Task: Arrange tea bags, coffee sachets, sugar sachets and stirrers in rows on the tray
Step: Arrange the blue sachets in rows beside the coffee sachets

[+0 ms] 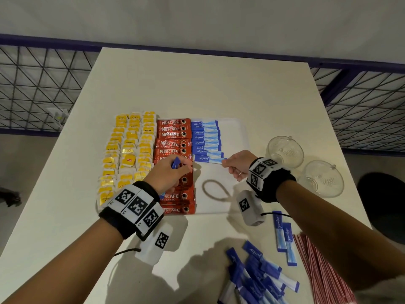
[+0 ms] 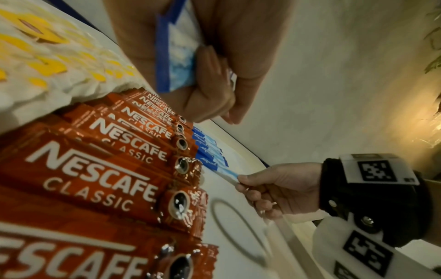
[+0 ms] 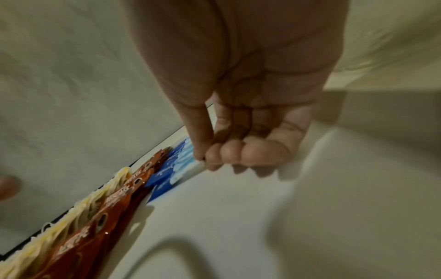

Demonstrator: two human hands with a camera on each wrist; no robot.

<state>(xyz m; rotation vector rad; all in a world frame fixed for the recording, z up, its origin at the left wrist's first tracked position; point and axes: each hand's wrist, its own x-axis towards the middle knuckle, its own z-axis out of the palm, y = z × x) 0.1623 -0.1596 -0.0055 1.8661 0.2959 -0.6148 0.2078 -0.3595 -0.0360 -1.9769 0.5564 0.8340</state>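
Blue-and-white paper, the slim sugar sachet (image 1: 208, 159) now being laid lies with its long axis left to right, at the near end of the blue sugar sachet row (image 1: 205, 137) on the white rectangular tray (image 1: 232, 128). The right hand (image 1: 237, 164) is at its right tip, thumb and forefinger pinched on that end, the other fingers curled under; the left wrist view shows the same pinch. The sachet seems to rest on the tray, just beside the sachet beyond it and a little askew.

The left hand (image 1: 169, 174) hovers over the red foil coffee sachet row (image 1: 173, 139), left of the sugar, its fingers curled round a second blue sugar sachet (image 1: 175, 162) that stands nearly upright in the grip.

So the right hand is the nearer one for squaring this sachet, probably by nudging its left end against the coffee row. The yellow-tagged tea bags (image 1: 127, 150) fill the left of the tray. Loose blue sugar sachets (image 1: 258, 273) and red-striped stirrers (image 1: 324, 270) wait on the white desk (image 1: 197, 84), near right.
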